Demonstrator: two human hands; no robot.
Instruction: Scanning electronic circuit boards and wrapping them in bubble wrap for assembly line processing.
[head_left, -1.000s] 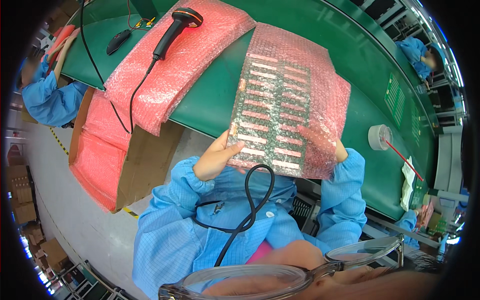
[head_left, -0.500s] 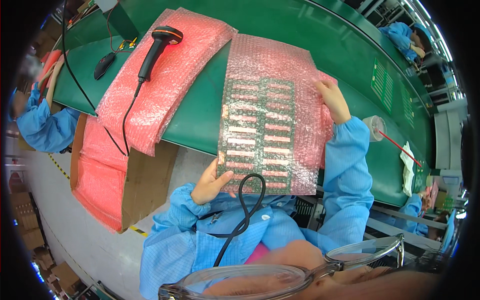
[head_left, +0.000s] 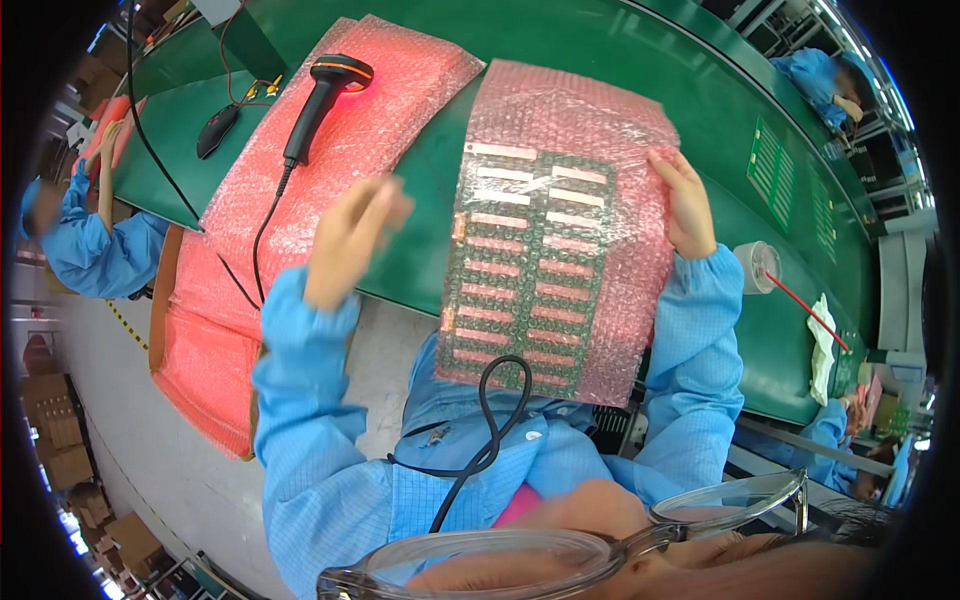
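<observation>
A pink bubble-wrap bag [head_left: 625, 330] with a green circuit board panel [head_left: 530, 255] inside hangs over the front of the bench. My right hand [head_left: 686, 205] grips the bag's right edge, thumb on top. To the left, my left hand [head_left: 355, 240] is in the air over the bench edge, slightly blurred, its fingers stretched upward and holding nothing. Just beyond it, a black barcode scanner [head_left: 322, 110] with an orange trim and a lit red light lies on a stack of pink bubble-wrap bags [head_left: 400, 85].
A cardboard box [head_left: 160, 300] with pink bubble wrap stands at the left. Its neighbours on the green bench [head_left: 560, 40] are a black mouse [head_left: 217, 130], a clear tub [head_left: 757, 266] with a red stick, a white cloth [head_left: 821, 350] and bare green panels [head_left: 772, 165]. Co-workers sit around.
My left hand has let go of the bag's lower left corner and moved up and left toward the scanner. The bag has shifted and tilted a little to the right in my right hand.
</observation>
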